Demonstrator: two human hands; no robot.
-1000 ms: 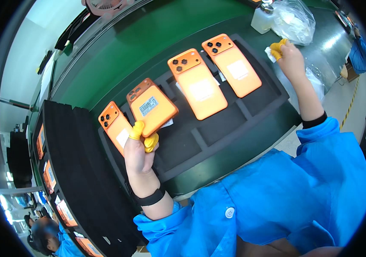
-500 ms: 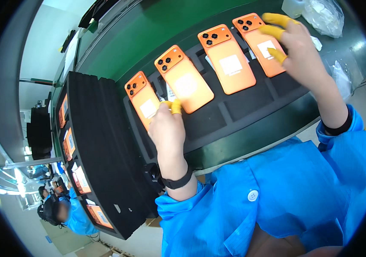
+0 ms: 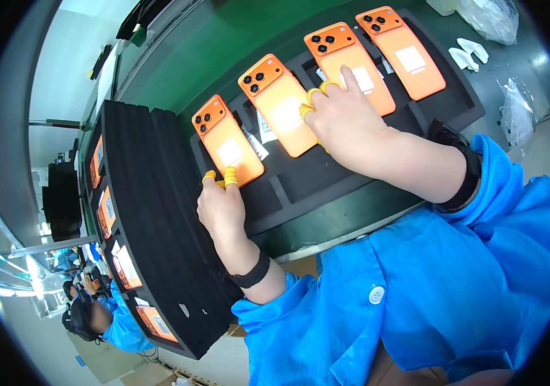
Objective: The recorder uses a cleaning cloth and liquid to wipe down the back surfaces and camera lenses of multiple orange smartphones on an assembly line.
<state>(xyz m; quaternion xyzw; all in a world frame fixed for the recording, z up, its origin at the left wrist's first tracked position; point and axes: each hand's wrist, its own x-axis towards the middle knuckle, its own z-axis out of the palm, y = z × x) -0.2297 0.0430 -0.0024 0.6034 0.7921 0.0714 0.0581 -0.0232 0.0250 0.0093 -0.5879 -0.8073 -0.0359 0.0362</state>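
Note:
Several orange phones lie back-up in a row on a black foam tray (image 3: 326,168), each with a white square label on its back. At the lower end of the leftmost phone (image 3: 220,132), my left hand (image 3: 221,209) is closed on the corner, yellow finger cots on its fingertips. My right hand (image 3: 352,128) curls its yellow-tipped fingers at the right edge of the second phone (image 3: 268,93); its thumb is mostly hidden. One bare finger stretches over the third phone (image 3: 333,48), partly covering it. The rightmost phone (image 3: 403,61) is apart from both hands.
A stack of black foam trays (image 3: 159,225) stands at the left, with more orange phones in its side openings. Crumpled white paper (image 3: 468,55) and clear plastic bags (image 3: 490,19) lie at the right on the green table (image 3: 333,215). Another person (image 3: 124,321) in blue is at far left.
My right hand has moved left from the rightmost phone to the second one. My left hand has shifted down and left to the leftmost phone's lower end. White paper at the right now shows.

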